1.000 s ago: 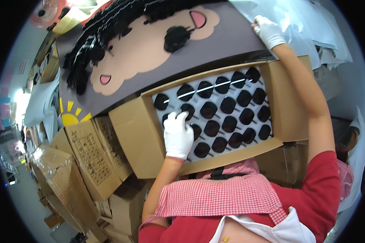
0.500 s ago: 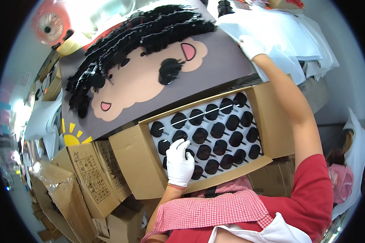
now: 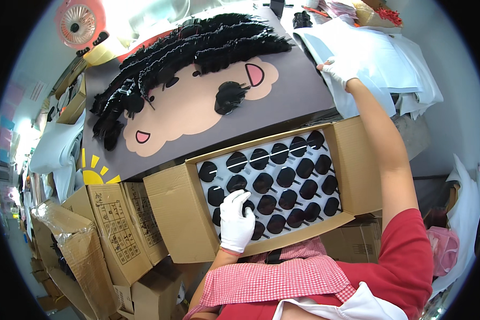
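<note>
My left hand (image 3: 237, 221), in a white glove, rests with bent fingers over the left part of an open cardboard box (image 3: 168, 213). Between its thumb and fingers is a gap where a dark lens shows. Rows of dark, rounded lenses (image 3: 262, 183) with small tabs lie on a white layer inside the box. At the far right my right hand (image 3: 340, 72), gloved with bare fingertips showing, is closed on the left edge of a translucent white sheet (image 3: 378, 58) atop a pile of sheets.
Beyond the box, a grey mat (image 3: 298, 96) with a cartoon print holds long rows of stacked dark lenses (image 3: 208, 45) and a small heap (image 3: 231, 97). A pink fan (image 3: 76, 26) stands back left. Cardboard cartons (image 3: 112, 229) crowd the left side. A pink bag (image 3: 442, 250) hangs at right.
The view has shifted slightly. My right hand's fingers now show curled at the sheet's edge, where its glove was flatter before. My left hand stays over the box.
</note>
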Demonstrator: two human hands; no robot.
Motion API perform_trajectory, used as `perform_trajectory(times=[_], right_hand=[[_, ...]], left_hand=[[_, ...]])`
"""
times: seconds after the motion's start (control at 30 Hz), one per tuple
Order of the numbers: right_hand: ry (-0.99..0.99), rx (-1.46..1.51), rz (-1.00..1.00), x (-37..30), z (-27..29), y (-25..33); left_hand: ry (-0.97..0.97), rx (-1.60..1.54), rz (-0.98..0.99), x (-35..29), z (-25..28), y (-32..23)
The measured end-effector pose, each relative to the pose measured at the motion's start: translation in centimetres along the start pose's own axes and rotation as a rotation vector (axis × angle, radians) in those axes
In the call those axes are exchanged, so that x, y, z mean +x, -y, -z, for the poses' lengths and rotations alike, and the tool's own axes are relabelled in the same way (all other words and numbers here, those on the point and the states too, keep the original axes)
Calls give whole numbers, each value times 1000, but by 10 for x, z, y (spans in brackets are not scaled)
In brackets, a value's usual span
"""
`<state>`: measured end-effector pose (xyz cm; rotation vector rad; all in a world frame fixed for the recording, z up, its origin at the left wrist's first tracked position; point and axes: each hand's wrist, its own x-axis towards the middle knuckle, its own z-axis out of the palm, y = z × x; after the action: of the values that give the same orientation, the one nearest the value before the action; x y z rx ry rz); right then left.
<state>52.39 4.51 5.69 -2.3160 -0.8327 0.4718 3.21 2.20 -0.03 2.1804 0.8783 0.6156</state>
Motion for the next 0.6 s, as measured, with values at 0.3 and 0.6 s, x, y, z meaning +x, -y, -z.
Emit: perform_trajectory(times=[0.3,0.6], right_hand=[[77,251,-10,24,1,-21],[-530,729,204,30,87,40]], left_hand=[[-12,-177,141,-9,-2,11],[24,-346,334,-9,17,3]])
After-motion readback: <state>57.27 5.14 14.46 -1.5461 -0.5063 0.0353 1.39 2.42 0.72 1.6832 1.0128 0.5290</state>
